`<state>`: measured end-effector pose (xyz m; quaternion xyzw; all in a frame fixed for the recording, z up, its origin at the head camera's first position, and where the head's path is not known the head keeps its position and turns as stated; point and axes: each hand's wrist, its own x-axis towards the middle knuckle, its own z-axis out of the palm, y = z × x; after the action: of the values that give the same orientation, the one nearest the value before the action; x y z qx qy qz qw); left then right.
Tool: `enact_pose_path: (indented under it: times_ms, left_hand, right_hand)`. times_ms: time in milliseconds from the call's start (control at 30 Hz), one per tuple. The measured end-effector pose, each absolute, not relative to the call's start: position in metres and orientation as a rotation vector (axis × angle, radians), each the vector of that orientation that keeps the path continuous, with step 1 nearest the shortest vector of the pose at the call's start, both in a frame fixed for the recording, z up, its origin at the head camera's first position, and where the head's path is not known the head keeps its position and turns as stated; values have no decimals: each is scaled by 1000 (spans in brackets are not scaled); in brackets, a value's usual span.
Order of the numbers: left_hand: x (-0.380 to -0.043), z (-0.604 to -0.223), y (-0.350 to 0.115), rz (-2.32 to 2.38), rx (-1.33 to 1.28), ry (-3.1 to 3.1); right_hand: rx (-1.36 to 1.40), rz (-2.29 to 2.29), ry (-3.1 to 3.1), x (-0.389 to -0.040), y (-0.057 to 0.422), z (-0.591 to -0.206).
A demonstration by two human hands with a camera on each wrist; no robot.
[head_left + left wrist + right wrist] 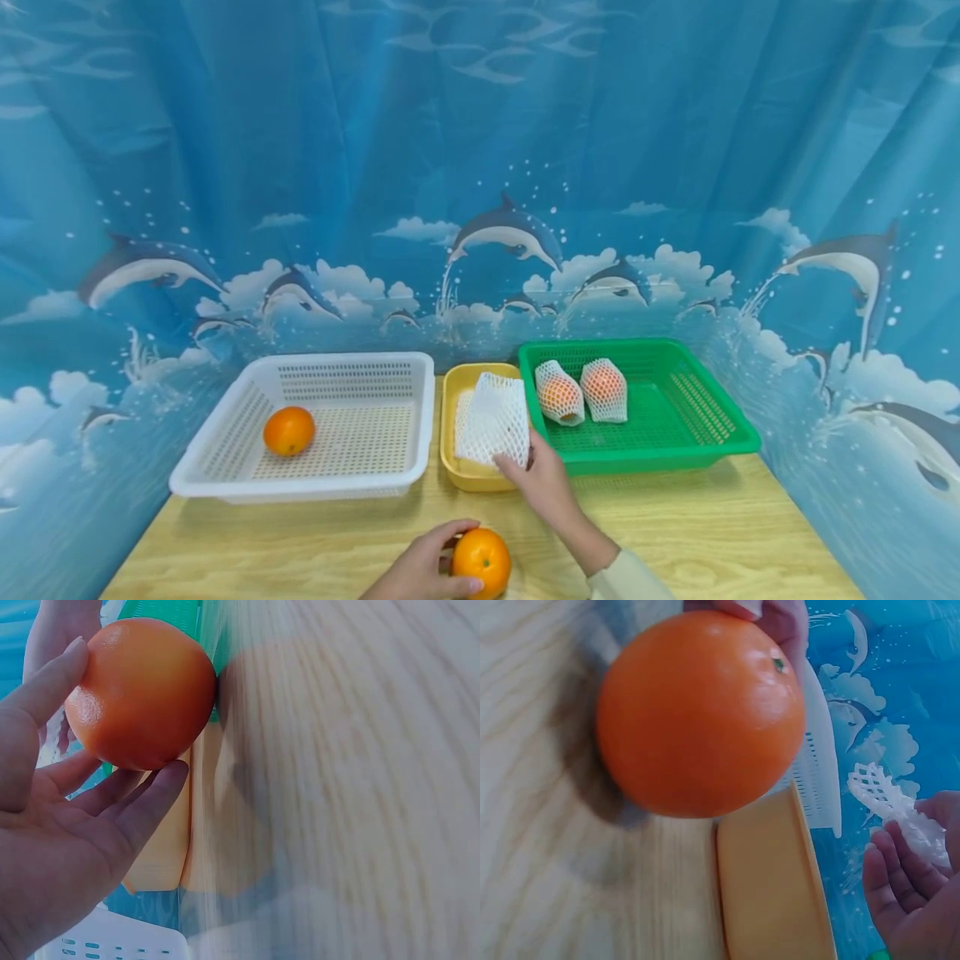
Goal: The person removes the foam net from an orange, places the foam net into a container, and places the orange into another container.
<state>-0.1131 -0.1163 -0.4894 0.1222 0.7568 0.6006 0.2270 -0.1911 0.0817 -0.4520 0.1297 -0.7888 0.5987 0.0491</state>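
Observation:
My left hand (431, 565) holds an orange (483, 560) in front of the yellow basket (472, 481). The left wrist view shows thumb and fingers around the orange (142, 694), just over the wooden table. With thumb and fingers, my right hand (546, 483) pinches a white foam net sleeve (495, 417) above the yellow basket. In the right wrist view the net sleeve (885, 795) sticks out past the fingertips. More white netting lies beneath it, partly hidden.
A white basket (300, 487) on the left contains one bare orange (288, 431). To the right, a green basket (660, 460) contains two net-wrapped fruits (604, 387). The wooden table (300, 550) extends in front, and a blue dolphin-print curtain (480, 125) hangs behind.

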Motion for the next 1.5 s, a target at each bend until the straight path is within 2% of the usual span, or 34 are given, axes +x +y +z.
enact_pose_path:
  times_ms: [367,667,867,1500]
  left_hand:
    - [-115,-494,-120,1685,492,2108]
    - [-114,-493,-120,1685,509,2131]
    - [-114,-492,-119,1672,417,2108]
    - [-115,-495,-120,1688,488,2114]
  right_hand:
    - [413,1984,-2373,-204,68,-437]
    - [410,1609,-2521,-226,57,-449]
    - [321,1562,-2630,-234,53,-447]
    - [293,1429,-2912,-252,49,-463]
